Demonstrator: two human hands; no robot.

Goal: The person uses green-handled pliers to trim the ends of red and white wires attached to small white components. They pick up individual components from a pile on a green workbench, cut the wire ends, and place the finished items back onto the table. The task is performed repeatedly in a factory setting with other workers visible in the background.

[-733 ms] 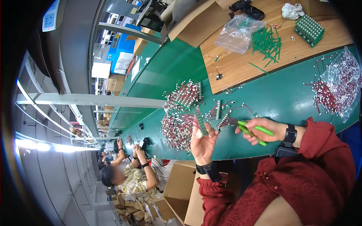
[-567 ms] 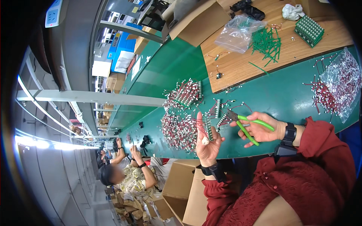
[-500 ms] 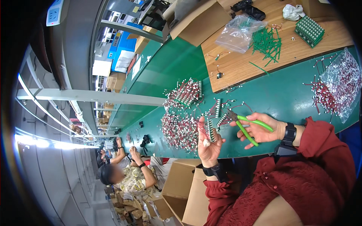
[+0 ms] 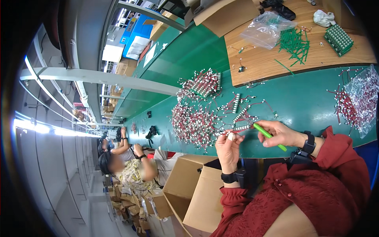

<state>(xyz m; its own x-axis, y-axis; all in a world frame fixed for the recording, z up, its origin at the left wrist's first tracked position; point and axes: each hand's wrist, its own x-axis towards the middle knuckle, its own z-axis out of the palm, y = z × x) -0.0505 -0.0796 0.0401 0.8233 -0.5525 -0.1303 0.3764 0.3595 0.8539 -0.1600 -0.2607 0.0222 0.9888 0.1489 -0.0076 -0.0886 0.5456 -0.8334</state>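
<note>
My left hand [image 4: 227,152], white wrapping on one fingertip, pinches one end of a narrow circuit board strip [image 4: 241,128] with red wires. In my right hand [image 4: 281,135] are green-handled cutting pliers [image 4: 270,137], their handles squeezed nearly together. The plier jaws lie at the strip's other end; whether they bite into it is too small to tell. Just beyond my hands, more board strips [image 4: 236,103] with red wires lie on the green table [image 4: 312,94]. Left of them spreads a big heap of small wired boards [image 4: 193,124], with a stack of wired panels [image 4: 207,85] behind it.
A wooden board [image 4: 252,67] holds green strips [image 4: 294,45], a clear bag [image 4: 266,29] and a stack of green panels [image 4: 338,40]. On the right lies a bag of wired parts [image 4: 361,98]. Cardboard boxes [image 4: 205,197] stand below the table edge; another person [image 4: 136,168] sits at left.
My hands have come together at the strip. The pliers' handles, spread before, are now nearly closed, and the strip has turned from upright to lying across. The view has shifted slightly.
</note>
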